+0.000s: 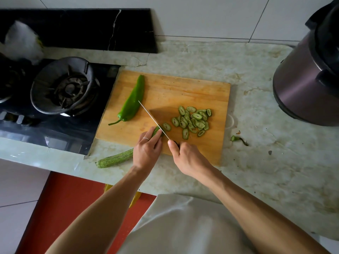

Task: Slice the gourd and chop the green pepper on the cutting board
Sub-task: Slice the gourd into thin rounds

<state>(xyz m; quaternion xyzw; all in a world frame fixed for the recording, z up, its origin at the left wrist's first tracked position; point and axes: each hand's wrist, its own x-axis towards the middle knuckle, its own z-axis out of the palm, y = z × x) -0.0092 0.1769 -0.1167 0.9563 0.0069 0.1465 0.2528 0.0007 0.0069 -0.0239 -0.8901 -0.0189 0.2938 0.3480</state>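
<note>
Fingers of the left hand [147,148] curl over the last stub of gourd [157,131], pinning it to the board [185,92] near its front edge, while the right hand [185,156] is wrapped around the handle of the knife [153,119], thumb along the top. The blade stands on edge, right at the stub's cut face, with one fresh slice just beyond it.

That stub looks firm-skinned but soft and wet inside, light, and likely to roll or slip as it gets shorter; I'd judge the safest hold is from above with fingertips tucked back from the blade, since little length is left. A second gourd piece [115,159], pale green and speckled, lies on the bench [266,162] just left of the left wrist, off the board, so more slicing seems to remain.

Further out, the slices [192,120] lie in a loose pile on the board's right half: thin ovals, dark green rims, pale centres with a slit. The pepper [132,102] lies whole on the left half, glossy, curved, stem toward the person. It should be hollow, crisp and slick-skinned; holding it by the shoulder near the stem would steady it best.
</note>
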